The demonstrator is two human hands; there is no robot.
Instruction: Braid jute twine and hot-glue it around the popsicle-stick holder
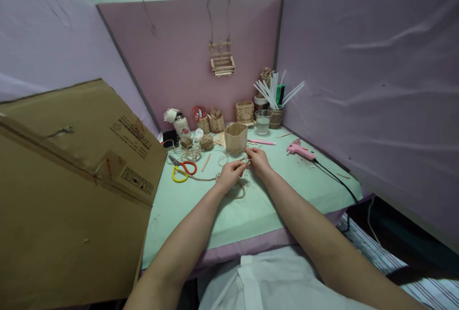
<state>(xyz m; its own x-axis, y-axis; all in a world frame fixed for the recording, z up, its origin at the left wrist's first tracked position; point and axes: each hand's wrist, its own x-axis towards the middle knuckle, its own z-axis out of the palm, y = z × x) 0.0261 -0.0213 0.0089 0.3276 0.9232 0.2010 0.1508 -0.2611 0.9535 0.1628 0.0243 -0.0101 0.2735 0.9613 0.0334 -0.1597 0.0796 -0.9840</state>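
the left hand (231, 174) and right hand (257, 160) meet over the table (215, 231), the fingertips of each pinched narrow on a thin pale strand (248, 160) between them; the fingers hide its ends. a cord (202, 179) runs from near the scissors (180, 163) to the left hand and loops on the table beneath it. the cup (235, 140), its sides pale and slatted, stands upright just beyond the hands; whether the right fingertips touch it, i cannot tell. left of the cup sit a twine ball (206, 143) and a small stick (206, 162). the glue gun (301, 151) lies well to the right, the pen (263, 142) just right of the cup, with a glass (263, 123) behind it.
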